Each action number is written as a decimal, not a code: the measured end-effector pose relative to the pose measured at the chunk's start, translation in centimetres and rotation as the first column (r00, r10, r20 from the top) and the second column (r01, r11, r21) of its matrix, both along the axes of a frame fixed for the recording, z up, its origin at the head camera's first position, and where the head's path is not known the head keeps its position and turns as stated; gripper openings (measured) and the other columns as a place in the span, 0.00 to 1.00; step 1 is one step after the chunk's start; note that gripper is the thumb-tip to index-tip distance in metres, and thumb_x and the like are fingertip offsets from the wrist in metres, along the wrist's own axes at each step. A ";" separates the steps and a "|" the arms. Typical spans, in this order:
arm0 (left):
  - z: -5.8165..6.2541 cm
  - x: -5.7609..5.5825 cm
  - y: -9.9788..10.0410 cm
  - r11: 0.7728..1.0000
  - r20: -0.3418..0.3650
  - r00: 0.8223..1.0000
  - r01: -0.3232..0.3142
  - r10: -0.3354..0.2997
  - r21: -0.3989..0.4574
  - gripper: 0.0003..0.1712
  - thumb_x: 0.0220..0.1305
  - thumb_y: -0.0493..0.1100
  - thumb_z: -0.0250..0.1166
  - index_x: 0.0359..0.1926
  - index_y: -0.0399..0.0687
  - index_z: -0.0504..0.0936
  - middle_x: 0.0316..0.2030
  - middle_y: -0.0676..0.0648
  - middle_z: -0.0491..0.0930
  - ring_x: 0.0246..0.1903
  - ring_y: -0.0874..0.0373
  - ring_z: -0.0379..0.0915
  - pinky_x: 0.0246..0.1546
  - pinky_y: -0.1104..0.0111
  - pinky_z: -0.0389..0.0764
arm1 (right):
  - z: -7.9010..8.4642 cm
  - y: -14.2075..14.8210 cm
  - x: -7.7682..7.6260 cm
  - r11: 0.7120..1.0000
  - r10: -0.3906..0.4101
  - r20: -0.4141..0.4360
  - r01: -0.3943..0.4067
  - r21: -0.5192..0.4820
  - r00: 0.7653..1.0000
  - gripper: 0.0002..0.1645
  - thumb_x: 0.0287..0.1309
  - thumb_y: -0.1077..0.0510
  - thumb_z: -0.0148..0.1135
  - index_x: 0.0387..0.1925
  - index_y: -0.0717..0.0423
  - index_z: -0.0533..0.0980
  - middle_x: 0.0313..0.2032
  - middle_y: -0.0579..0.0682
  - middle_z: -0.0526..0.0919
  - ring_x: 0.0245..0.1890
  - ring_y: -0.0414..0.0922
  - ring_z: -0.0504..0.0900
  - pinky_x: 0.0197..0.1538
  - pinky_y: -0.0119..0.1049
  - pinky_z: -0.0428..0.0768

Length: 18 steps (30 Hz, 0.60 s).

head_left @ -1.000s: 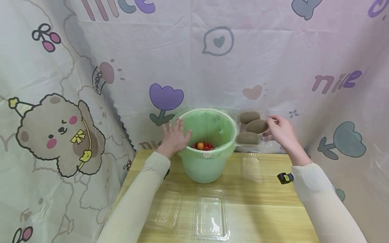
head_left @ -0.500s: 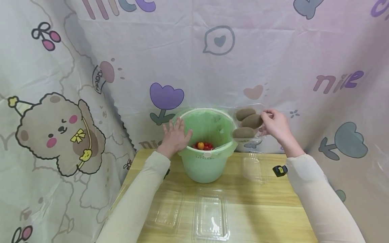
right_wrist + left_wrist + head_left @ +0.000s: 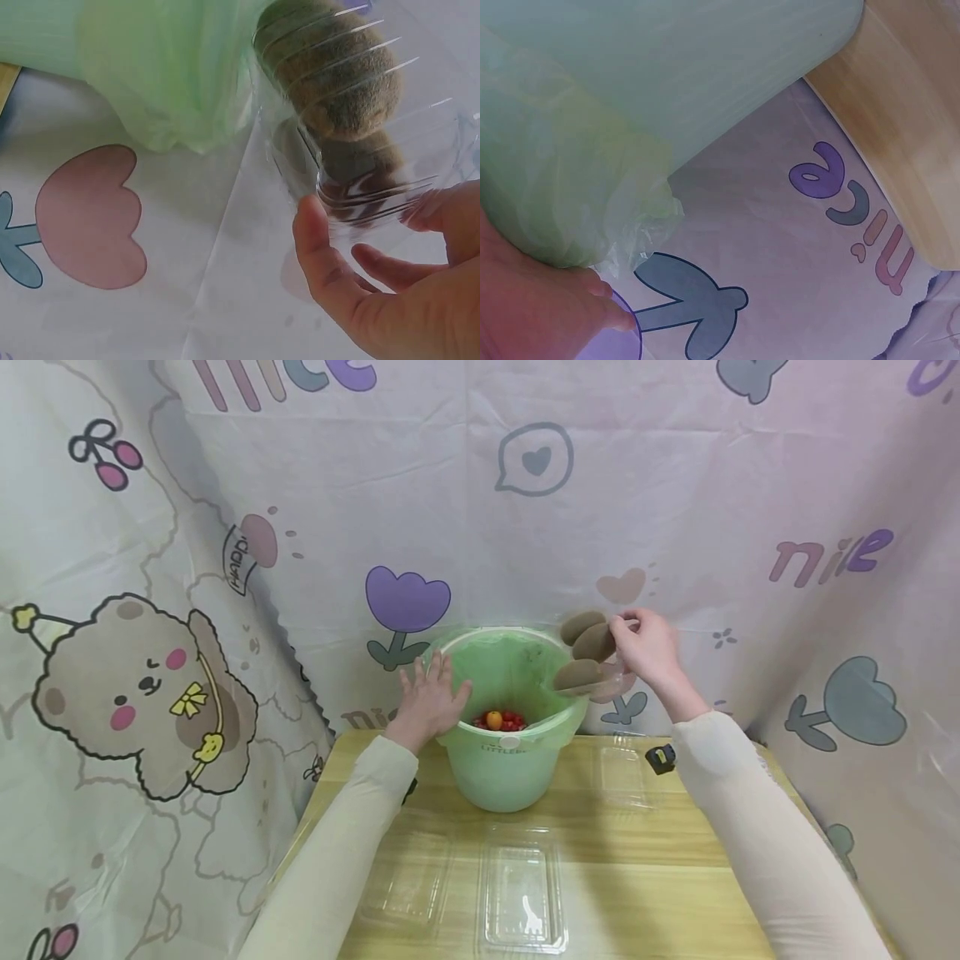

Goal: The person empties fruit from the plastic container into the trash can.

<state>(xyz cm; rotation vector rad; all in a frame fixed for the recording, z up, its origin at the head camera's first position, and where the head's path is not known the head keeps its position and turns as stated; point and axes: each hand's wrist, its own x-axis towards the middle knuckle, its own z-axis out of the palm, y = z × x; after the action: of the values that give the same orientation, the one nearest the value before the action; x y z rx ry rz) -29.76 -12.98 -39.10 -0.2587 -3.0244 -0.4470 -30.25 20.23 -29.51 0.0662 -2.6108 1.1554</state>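
A clear plastic box [image 3: 442, 142] with three brown kiwis [image 3: 592, 642] is held up by my right hand [image 3: 651, 647], whose thumb and fingers grip its right end. The box tilts beside and partly over the right rim of a pale green bucket [image 3: 504, 777]. Inside the bucket, which has a thin green plastic liner [image 3: 176, 82], lie several small red fruits [image 3: 512, 720] and one orange fruit [image 3: 493, 720]. My left hand [image 3: 429, 700] rests on the bucket's left rim with its fingers spread. In the left wrist view, the liner's crumpled edge meets that hand.
Clear plastic boxes stand on the wooden table [image 3: 675, 860]: a front middle box [image 3: 522, 893], a front left box [image 3: 408, 877] partly behind the left sleeve, and one right of the bucket [image 3: 622, 774]. A printed curtain [image 3: 525, 543] hangs close behind and at both sides.
My right hand has carried the box of kiwis leftward and slightly up, from right of the bucket to its rim, tilting it more. My left hand has stayed on the rim.
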 end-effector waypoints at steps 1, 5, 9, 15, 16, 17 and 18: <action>0.0 0.0 0.0 1.000 0.000 1.000 0.000 0.000 0.000 0.47 0.81 0.67 0.31 0.85 0.39 0.45 0.85 0.35 0.39 0.82 0.27 0.34 0.79 0.31 0.33 | -0.1 -0.3 -0.1 1.000 -0.007 -0.020 0.008 0.019 1.000 0.30 0.76 0.48 0.48 0.64 0.65 0.77 0.49 0.68 0.88 0.19 0.40 0.81 0.35 0.33 0.81; 0.2 0.1 0.1 1.000 -0.001 1.000 0.001 -0.001 0.004 0.46 0.81 0.66 0.33 0.85 0.40 0.46 0.85 0.35 0.40 0.82 0.26 0.34 0.78 0.30 0.33 | -0.4 -1.5 -0.5 0.998 -0.023 -0.077 0.028 0.059 0.997 0.30 0.76 0.49 0.49 0.65 0.66 0.77 0.47 0.68 0.88 0.39 0.56 0.86 0.53 0.50 0.81; 0.1 0.1 0.1 1.000 -0.002 1.000 0.005 -0.005 0.007 0.45 0.82 0.64 0.35 0.85 0.40 0.46 0.84 0.34 0.40 0.82 0.25 0.34 0.78 0.30 0.33 | -0.7 -2.4 -0.7 0.998 -0.019 -0.092 0.025 0.061 0.996 0.31 0.76 0.50 0.49 0.70 0.66 0.74 0.54 0.69 0.86 0.57 0.65 0.83 0.66 0.59 0.77; 0.1 0.0 0.0 1.000 0.004 1.000 0.010 -0.010 -0.002 0.45 0.81 0.65 0.33 0.85 0.42 0.46 0.85 0.34 0.39 0.82 0.25 0.33 0.78 0.29 0.33 | -1.1 -3.3 -0.8 0.999 0.001 -0.098 0.004 0.051 0.995 0.32 0.78 0.49 0.48 0.73 0.64 0.71 0.69 0.65 0.77 0.62 0.64 0.81 0.70 0.58 0.75; 0.1 0.1 0.1 1.000 0.006 1.000 0.009 -0.009 -0.003 0.45 0.81 0.66 0.32 0.85 0.42 0.46 0.85 0.34 0.39 0.82 0.25 0.33 0.78 0.29 0.33 | -1.1 -3.5 -0.8 0.999 0.006 -0.104 -0.001 0.053 0.995 0.32 0.78 0.49 0.48 0.73 0.64 0.71 0.70 0.65 0.76 0.63 0.64 0.80 0.70 0.59 0.74; 0.1 0.1 0.0 1.000 0.007 1.000 0.008 -0.008 0.001 0.45 0.82 0.66 0.32 0.85 0.42 0.46 0.85 0.34 0.39 0.82 0.25 0.33 0.78 0.29 0.33 | -1.2 -3.7 -0.8 0.998 0.009 -0.113 -0.003 0.055 0.994 0.32 0.78 0.49 0.49 0.73 0.64 0.71 0.70 0.66 0.76 0.63 0.65 0.80 0.70 0.59 0.74; 0.2 0.1 0.0 1.000 0.009 1.000 0.008 -0.008 0.005 0.44 0.82 0.65 0.33 0.85 0.43 0.47 0.85 0.34 0.39 0.82 0.25 0.33 0.78 0.29 0.33 | -1.3 -3.9 -0.8 0.998 0.014 -0.123 -0.007 0.057 0.992 0.32 0.78 0.49 0.50 0.73 0.64 0.71 0.69 0.67 0.76 0.63 0.65 0.79 0.71 0.59 0.74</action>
<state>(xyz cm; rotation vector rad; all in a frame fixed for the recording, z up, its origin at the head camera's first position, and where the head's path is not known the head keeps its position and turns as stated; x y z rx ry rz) -29.64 -12.93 -38.94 -0.2694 -3.0312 -0.4571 -31.06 16.32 -30.78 0.1586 -2.5372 1.0461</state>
